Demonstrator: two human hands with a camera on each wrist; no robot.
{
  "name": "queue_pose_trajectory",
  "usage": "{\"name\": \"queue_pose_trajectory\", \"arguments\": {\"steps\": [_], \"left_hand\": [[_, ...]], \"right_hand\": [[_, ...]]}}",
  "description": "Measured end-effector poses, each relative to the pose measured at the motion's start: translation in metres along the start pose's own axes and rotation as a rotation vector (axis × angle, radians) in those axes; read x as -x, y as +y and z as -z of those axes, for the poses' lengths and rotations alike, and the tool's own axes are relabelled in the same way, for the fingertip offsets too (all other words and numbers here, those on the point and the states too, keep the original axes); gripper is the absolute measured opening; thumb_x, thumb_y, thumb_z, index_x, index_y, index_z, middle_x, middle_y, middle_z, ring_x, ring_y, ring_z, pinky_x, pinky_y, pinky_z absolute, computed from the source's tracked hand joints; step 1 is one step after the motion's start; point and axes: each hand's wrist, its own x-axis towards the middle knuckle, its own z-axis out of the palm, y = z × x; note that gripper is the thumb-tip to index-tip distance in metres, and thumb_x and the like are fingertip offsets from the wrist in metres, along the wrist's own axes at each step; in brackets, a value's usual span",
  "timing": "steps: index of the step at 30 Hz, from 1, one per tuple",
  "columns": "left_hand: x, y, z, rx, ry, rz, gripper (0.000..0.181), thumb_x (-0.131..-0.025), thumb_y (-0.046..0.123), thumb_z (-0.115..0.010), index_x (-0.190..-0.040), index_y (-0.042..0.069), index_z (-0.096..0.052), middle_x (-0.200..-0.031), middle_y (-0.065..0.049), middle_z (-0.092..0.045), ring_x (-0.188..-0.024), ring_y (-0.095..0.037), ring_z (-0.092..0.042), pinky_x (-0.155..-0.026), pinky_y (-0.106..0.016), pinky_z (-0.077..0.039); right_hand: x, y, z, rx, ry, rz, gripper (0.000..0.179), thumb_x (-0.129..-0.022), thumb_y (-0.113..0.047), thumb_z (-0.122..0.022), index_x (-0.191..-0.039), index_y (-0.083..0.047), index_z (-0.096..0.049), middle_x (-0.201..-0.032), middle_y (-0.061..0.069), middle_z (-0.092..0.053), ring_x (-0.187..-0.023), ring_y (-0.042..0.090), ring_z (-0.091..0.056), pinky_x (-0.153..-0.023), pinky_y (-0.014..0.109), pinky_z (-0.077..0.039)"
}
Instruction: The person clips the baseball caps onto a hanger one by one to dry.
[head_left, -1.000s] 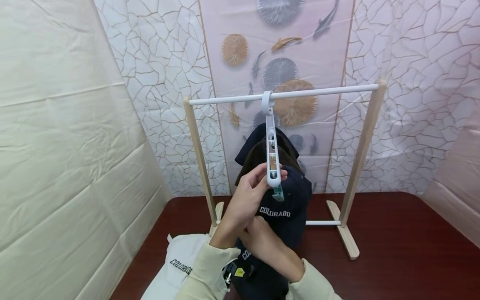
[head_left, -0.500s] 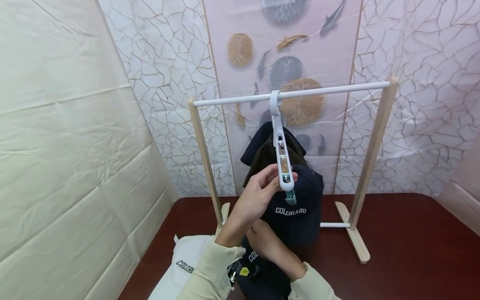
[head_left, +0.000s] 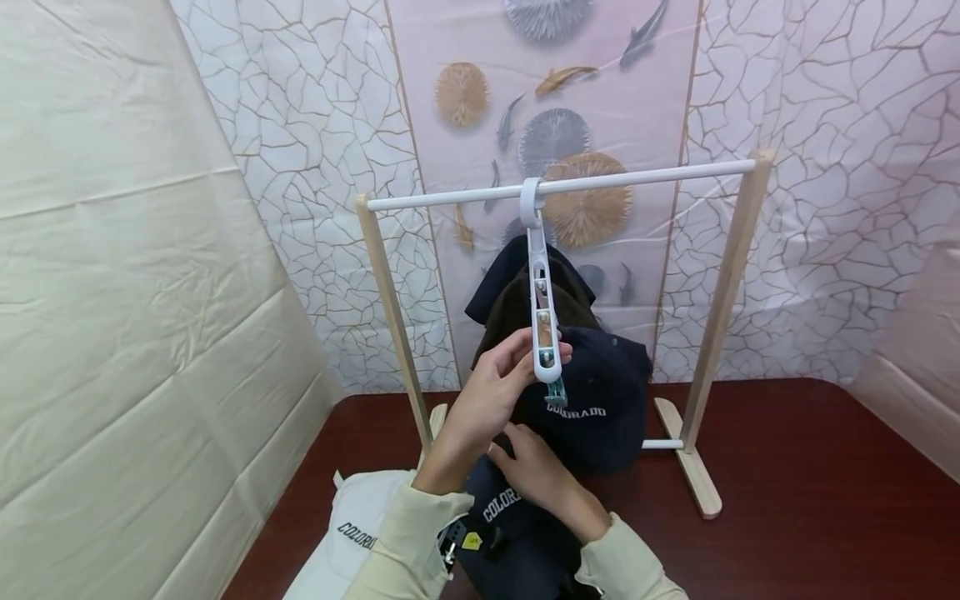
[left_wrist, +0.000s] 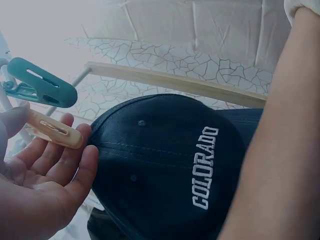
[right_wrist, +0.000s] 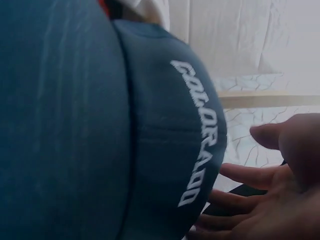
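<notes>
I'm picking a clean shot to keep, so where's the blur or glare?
Head view: evenly lit, wooden rack clear. Left wrist view: glare washes out the upper left around the teal clip, though the lettering on the dark cap reads clearly. Right wrist view: dim, soft, lettering blurred on the navy cap, right hand shaded.

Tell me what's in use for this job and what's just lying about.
Apparently in use:
left hand
peach clip it pinches
teal clip
white hanger
rack
upper navy cap

Just lying about, seemingly:
white cap
lower navy cap, near the right hand
</notes>
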Motion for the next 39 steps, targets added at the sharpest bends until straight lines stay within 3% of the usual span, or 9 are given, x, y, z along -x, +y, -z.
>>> {"name": "queue_pose_trajectory", "arguments": {"steps": [3,8,11,15,24,27,34,37,39], "left_hand": [[-0.001,0.0,0.0,-0.01,-0.011,-0.007,0.04,-0.114,0.021,-0.049,-0.15,0.004,-0.053,-0.139,-0.02,-0.067,-0.134,-0.024,-0.062,-0.118,-0.039,-0.042],[0.001,0.0,0.001,-0.016,-0.003,0.012,0.039,-0.114,0.021,-0.049,-0.149,0.004,-0.055,-0.138,-0.019,-0.067,-0.132,-0.024,-0.063,-0.118,-0.042,-0.041],[0.003,-0.001,0.002,-0.021,-0.004,0.027,0.039,-0.114,0.021,-0.049,-0.149,0.005,-0.054,-0.139,-0.018,-0.067,-0.132,-0.023,-0.063,-0.119,-0.043,-0.041],[0.003,-0.002,0.002,-0.026,-0.009,0.028,0.04,-0.114,0.022,-0.048,-0.15,0.005,-0.054,-0.139,-0.019,-0.067,-0.133,-0.024,-0.063,-0.118,-0.045,-0.041],[0.0,0.0,0.002,-0.009,-0.026,0.003,0.044,-0.115,0.023,-0.048,-0.153,0.001,-0.05,-0.14,-0.024,-0.065,-0.134,-0.028,-0.062,-0.118,-0.045,-0.041],[0.0,0.0,0.001,-0.009,-0.019,0.014,0.043,-0.114,0.024,-0.049,-0.152,0.003,-0.051,-0.139,-0.022,-0.066,-0.133,-0.027,-0.063,-0.119,-0.046,-0.041],[0.003,0.0,0.0,-0.007,-0.005,0.027,0.042,-0.115,0.025,-0.047,-0.151,0.003,-0.053,-0.139,-0.021,-0.066,-0.134,-0.026,-0.063,-0.12,-0.047,-0.039],[0.003,-0.002,0.0,0.005,-0.007,0.021,0.042,-0.115,0.025,-0.047,-0.15,0.002,-0.052,-0.14,-0.023,-0.065,-0.135,-0.028,-0.062,-0.12,-0.048,-0.038],[0.003,-0.003,-0.001,0.013,-0.009,0.02,0.043,-0.115,0.025,-0.047,-0.151,0.002,-0.052,-0.141,-0.023,-0.064,-0.135,-0.029,-0.061,-0.121,-0.049,-0.038]], "right_hand": [[-0.002,0.021,-0.003,0.02,-0.075,0.025,0.052,-0.109,-0.04,-0.058,-0.145,-0.002,-0.058,-0.133,0.016,-0.066,-0.123,0.034,-0.062,-0.102,0.058,-0.049],[-0.002,0.046,-0.007,0.078,-0.286,-0.166,0.095,-0.096,-0.075,-0.058,-0.161,-0.007,-0.041,-0.161,0.028,-0.039,-0.15,0.049,-0.033,-0.114,0.076,-0.026],[-0.001,0.051,-0.006,0.079,-0.351,-0.238,0.106,-0.089,-0.08,-0.063,-0.163,-0.008,-0.037,-0.164,0.029,-0.033,-0.152,0.052,-0.027,-0.116,0.076,-0.024],[0.0,0.049,-0.005,0.144,-0.372,-0.271,0.113,-0.084,-0.085,-0.061,-0.162,-0.006,-0.04,-0.161,0.026,-0.041,-0.146,0.054,-0.033,-0.115,0.074,-0.028],[0.0,0.032,-0.002,0.265,-0.241,-0.405,0.099,-0.094,-0.084,-0.045,-0.156,-0.007,-0.049,-0.151,0.025,-0.053,-0.139,0.051,-0.043,-0.105,0.079,-0.032],[0.001,0.029,0.001,0.305,-0.235,-0.439,0.1,-0.094,-0.087,-0.038,-0.149,-0.006,-0.057,-0.146,0.026,-0.056,-0.136,0.048,-0.046,-0.103,0.078,-0.035],[0.001,0.032,0.008,0.366,-0.272,-0.42,0.081,-0.093,-0.083,-0.052,-0.125,-0.011,-0.073,-0.119,0.01,-0.069,-0.115,0.037,-0.059,-0.088,0.064,-0.05],[0.002,0.033,0.011,0.353,-0.279,-0.403,0.073,-0.094,-0.079,-0.055,-0.121,-0.014,-0.075,-0.109,0.003,-0.071,-0.104,0.031,-0.064,-0.077,0.057,-0.052],[0.002,0.031,0.015,0.334,-0.289,-0.392,0.063,-0.096,-0.073,-0.058,-0.109,-0.014,-0.076,-0.095,0.002,-0.071,-0.089,0.026,-0.066,-0.068,0.049,-0.05]]}}
